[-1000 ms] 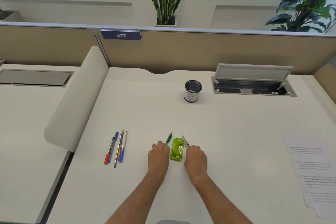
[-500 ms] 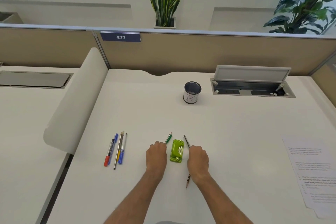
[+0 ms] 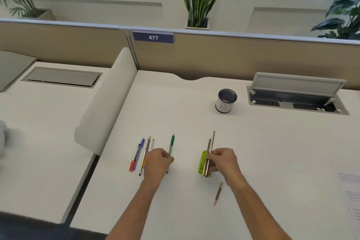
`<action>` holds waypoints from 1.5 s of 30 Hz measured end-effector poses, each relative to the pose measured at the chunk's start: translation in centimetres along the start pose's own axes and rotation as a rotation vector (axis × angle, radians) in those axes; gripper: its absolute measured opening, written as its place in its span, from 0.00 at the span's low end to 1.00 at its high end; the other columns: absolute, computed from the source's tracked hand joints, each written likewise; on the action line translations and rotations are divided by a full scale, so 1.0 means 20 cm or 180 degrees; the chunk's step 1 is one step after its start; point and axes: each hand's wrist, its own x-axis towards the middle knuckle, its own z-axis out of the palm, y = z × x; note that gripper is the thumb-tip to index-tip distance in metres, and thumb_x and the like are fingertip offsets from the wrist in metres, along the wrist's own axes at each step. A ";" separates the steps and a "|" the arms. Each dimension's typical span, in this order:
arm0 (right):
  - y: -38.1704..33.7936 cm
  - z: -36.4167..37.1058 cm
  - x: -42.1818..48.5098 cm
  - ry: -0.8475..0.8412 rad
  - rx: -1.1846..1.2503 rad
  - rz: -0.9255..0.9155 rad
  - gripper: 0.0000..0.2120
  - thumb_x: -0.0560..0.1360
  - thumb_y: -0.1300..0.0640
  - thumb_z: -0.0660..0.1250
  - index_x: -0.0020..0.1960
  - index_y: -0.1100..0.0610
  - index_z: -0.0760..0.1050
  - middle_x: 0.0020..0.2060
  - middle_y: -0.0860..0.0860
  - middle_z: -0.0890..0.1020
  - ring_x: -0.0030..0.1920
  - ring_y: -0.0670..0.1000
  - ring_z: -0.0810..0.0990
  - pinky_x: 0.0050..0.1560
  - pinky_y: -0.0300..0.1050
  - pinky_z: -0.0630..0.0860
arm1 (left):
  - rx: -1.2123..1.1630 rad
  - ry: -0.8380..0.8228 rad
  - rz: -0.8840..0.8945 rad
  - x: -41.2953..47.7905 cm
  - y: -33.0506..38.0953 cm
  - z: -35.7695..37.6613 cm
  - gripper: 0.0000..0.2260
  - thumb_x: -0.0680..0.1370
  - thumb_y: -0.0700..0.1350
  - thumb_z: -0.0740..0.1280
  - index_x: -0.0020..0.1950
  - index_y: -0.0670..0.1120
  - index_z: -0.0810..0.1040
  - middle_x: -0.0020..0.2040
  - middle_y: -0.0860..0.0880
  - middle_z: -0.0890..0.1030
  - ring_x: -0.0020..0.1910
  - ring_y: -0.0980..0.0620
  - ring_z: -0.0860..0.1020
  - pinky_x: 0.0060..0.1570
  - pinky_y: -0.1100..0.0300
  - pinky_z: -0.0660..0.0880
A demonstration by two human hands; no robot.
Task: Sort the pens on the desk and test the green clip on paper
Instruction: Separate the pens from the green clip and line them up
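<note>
The left hand (image 3: 158,162) grips a green-capped pen (image 3: 171,143); the right hand (image 3: 224,160) pinches two slim dark pens (image 3: 211,150) beside the lime-green plastic clip (image 3: 202,161).

A white counter (image 3: 194,115) carries a row of pens (image 3: 141,157) toward its left edge, a short pencil (image 3: 218,194) nearer the front edge, a cup (image 3: 226,101) toward the back edge, and printed paper (image 3: 350,187) at the right edge.

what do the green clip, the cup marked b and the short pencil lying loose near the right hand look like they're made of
Bright green clip: likely plastic, going by its uniform saturated colour and slight sheen. Dark round cup with a white label: material unclear, maybe metal mesh or plastic; the label looks like matte paper with a handwritten B. Short brown pencil: probably wood, with a sharpened tapered tip.
</note>
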 end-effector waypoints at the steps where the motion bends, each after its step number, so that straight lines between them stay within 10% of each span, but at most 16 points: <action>1: -0.04 0.09 -0.01 -0.0129 0.0008 0.0015 0.09 0.75 0.68 0.76 0.44 0.75 0.81 0.35 0.62 0.85 0.30 0.56 0.88 0.32 0.47 0.86 | -0.0068 0.0099 -0.0054 0.02 -0.04 -0.07 0.05 0.73 0.40 0.76 0.47 0.40 0.90 0.37 0.49 0.87 0.32 0.53 0.83 0.30 0.73 0.74; 18: -0.13 1.01 0.01 -0.0408 -0.1004 0.0033 0.07 0.74 0.67 0.72 0.51 0.66 0.83 0.42 0.62 0.89 0.34 0.61 0.90 0.41 0.62 0.89 | 0.0206 0.0358 -0.0424 0.26 -0.53 -0.54 0.04 0.77 0.40 0.76 0.48 0.40 0.88 0.43 0.42 0.88 0.40 0.42 0.87 0.43 0.50 0.86; 26: -0.12 1.07 0.05 -0.0423 -0.1226 -0.0084 0.11 0.74 0.59 0.81 0.46 0.64 0.81 0.36 0.59 0.88 0.27 0.56 0.88 0.33 0.54 0.89 | 0.0372 0.0136 -0.0307 0.31 -0.57 -0.49 0.04 0.77 0.41 0.75 0.50 0.43 0.88 0.44 0.47 0.87 0.40 0.49 0.85 0.41 0.57 0.81; 36: 0.02 0.69 -0.17 0.0555 -0.1262 -0.1009 0.14 0.76 0.51 0.77 0.37 0.50 0.75 0.30 0.47 0.81 0.31 0.47 0.80 0.31 0.45 0.75 | 0.0165 0.0258 -0.0173 0.33 -0.65 -0.47 0.06 0.79 0.40 0.72 0.50 0.44 0.89 0.44 0.50 0.88 0.44 0.50 0.85 0.48 0.53 0.85; 41: 0.31 0.22 -0.29 0.1488 -0.1241 -0.0328 0.12 0.77 0.54 0.74 0.40 0.49 0.72 0.30 0.48 0.80 0.31 0.53 0.80 0.31 0.46 0.73 | 0.0129 0.0415 -0.0152 0.34 -0.70 -0.43 0.06 0.80 0.41 0.74 0.55 0.44 0.89 0.47 0.48 0.88 0.46 0.50 0.84 0.46 0.57 0.80; 45: 0.49 0.05 -0.34 0.1219 -0.1587 0.0472 0.16 0.78 0.42 0.73 0.42 0.51 0.73 0.38 0.49 0.82 0.37 0.52 0.81 0.36 0.46 0.73 | 0.0089 0.0464 -0.0138 0.34 -0.70 -0.40 0.07 0.81 0.40 0.73 0.57 0.44 0.88 0.47 0.48 0.87 0.45 0.49 0.84 0.47 0.56 0.79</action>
